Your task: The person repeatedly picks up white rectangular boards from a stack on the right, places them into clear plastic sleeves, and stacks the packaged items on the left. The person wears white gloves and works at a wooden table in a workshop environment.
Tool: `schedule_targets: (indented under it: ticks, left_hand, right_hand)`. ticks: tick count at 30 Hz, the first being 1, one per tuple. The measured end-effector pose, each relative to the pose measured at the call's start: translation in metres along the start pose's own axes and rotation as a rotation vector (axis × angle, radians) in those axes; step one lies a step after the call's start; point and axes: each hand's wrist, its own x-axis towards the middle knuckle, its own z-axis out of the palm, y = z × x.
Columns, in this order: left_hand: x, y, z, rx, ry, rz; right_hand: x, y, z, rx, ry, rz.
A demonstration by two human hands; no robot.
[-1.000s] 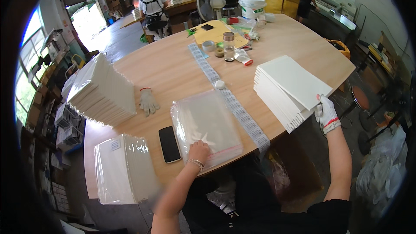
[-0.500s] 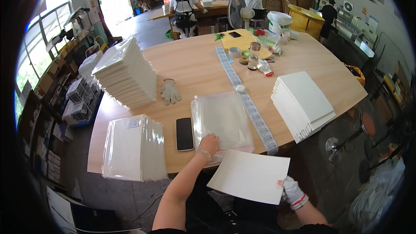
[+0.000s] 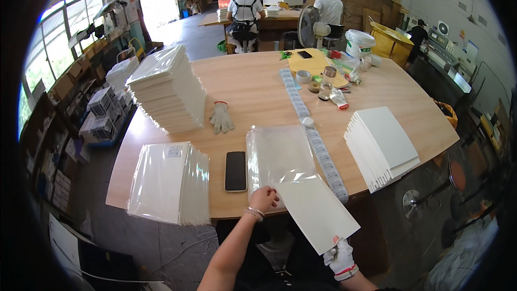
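Note:
My gloved right hand (image 3: 341, 258) grips the near corner of a white board (image 3: 318, 213), thumb on top, beyond the table's front edge. The board slants away to the left, and its far end meets the near end of a stack of clear plastic bags (image 3: 281, 148). Glare and creases show in the plastic there; I cannot tell how far the board is inside. At the near edge of the bags, my bare left hand (image 3: 264, 199) has its fingers curled, closed on the film beside the board's left corner. A black phone (image 3: 235, 171) lies left of the bags.
White boards (image 3: 382, 143) are stacked at right, bagged boards (image 3: 161, 183) at left, with a taller pile (image 3: 167, 91) behind. A label strip (image 3: 323, 156) runs beside the bags. A loose glove (image 3: 221, 117), a jar (image 3: 326, 83) and tape (image 3: 303, 76) lie farther back. Two people sit beyond.
The white board has swung round and moved forward, its far end now at the bags. My right hand moved left and nearer my body; my left hand's fingers have lifted and curled.

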Motion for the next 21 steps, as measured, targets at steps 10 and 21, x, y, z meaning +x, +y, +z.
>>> schedule_targets:
  ticks: [10, 21]
  left_hand:
    - [-0.010, -0.031, 0.049, -0.421, 0.421, 0.247]
    - [-0.010, -0.080, 0.112, -0.658, 0.238, 0.268]
  right_hand:
    - [-0.005, -0.007, -0.008, -0.248, 0.028, -0.115]
    - [0.001, 0.003, 0.001, -0.200, -0.014, 0.035]
